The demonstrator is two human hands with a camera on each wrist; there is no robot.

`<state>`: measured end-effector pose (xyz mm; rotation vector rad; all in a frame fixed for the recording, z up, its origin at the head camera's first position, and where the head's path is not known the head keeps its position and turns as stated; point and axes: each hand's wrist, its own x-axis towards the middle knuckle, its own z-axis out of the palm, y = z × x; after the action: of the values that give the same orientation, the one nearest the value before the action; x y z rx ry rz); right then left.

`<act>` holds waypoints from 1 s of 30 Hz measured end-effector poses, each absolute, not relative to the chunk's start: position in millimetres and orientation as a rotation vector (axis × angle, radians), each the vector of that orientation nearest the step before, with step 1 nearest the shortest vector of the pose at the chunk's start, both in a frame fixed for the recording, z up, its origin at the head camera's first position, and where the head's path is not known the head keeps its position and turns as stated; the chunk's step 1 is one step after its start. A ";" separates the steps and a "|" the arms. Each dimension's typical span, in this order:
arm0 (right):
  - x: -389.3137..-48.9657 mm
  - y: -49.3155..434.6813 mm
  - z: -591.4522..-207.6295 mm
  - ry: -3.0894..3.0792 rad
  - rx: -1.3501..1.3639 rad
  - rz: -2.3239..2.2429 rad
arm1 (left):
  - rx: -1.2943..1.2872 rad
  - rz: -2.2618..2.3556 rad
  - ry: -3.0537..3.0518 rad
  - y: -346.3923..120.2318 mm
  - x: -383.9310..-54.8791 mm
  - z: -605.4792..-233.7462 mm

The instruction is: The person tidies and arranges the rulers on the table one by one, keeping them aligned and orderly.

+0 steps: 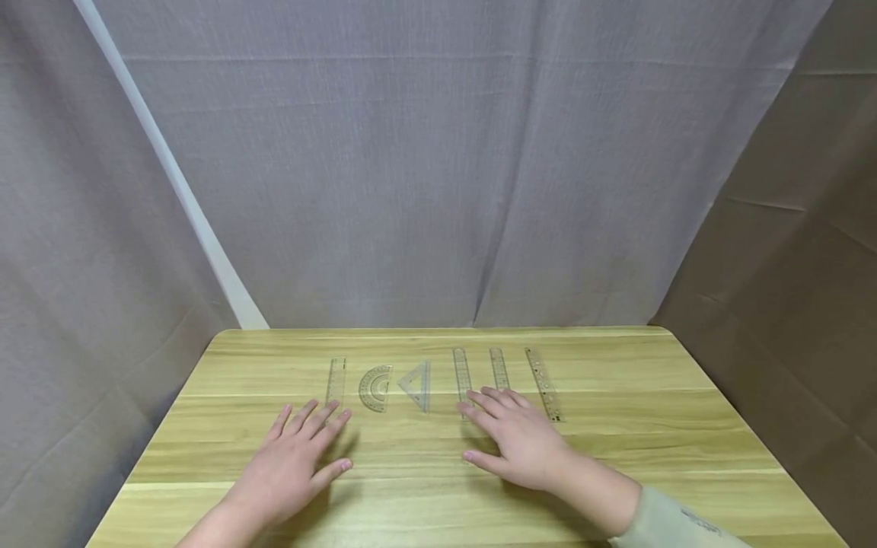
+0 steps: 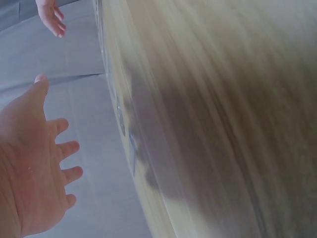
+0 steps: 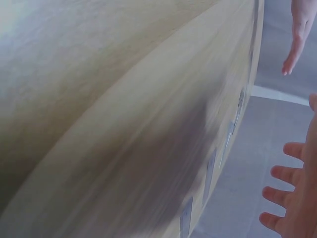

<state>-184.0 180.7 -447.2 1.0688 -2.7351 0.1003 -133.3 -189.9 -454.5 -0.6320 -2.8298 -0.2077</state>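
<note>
Several clear plastic drawing tools lie in a row across the wooden table. From the left they are a short ruler (image 1: 336, 378), a protractor (image 1: 375, 389), a set square (image 1: 418, 387), a ruler (image 1: 462, 370), another ruler (image 1: 499, 367) and a ruler with small cut-outs (image 1: 543, 384). My left hand (image 1: 291, 464) hovers palm down with fingers spread, its fingertips overlapping the near end of the short ruler. Over the near ends of the two middle rulers, my right hand (image 1: 517, 441) is likewise spread. Both wrist views show bare palms raised above the tabletop, holding nothing.
The wooden table (image 1: 411, 506) has rounded far corners. Grey curtains (image 1: 384, 190) hang behind it and on the left, with a brownish fabric (image 1: 788, 304) on the right. A pale strip (image 1: 185, 190) shows between the curtains at left.
</note>
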 end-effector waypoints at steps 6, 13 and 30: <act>-185.3 171.6 -447.0 -2.764 1.082 0.110 | -0.624 -0.212 -2.838 -192.3 -134.8 -455.3; -187.8 162.7 -446.3 -2.763 1.085 0.111 | -0.616 -0.217 -2.848 -193.4 -136.6 -454.7; -200.2 144.8 -453.5 -2.759 1.079 0.118 | -0.559 -0.251 -2.902 -197.4 -140.6 -458.7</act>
<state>-200.2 144.8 -453.5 1.0793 -2.7588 0.1181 -140.6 -197.4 -458.7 -0.5591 -2.9022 -0.2510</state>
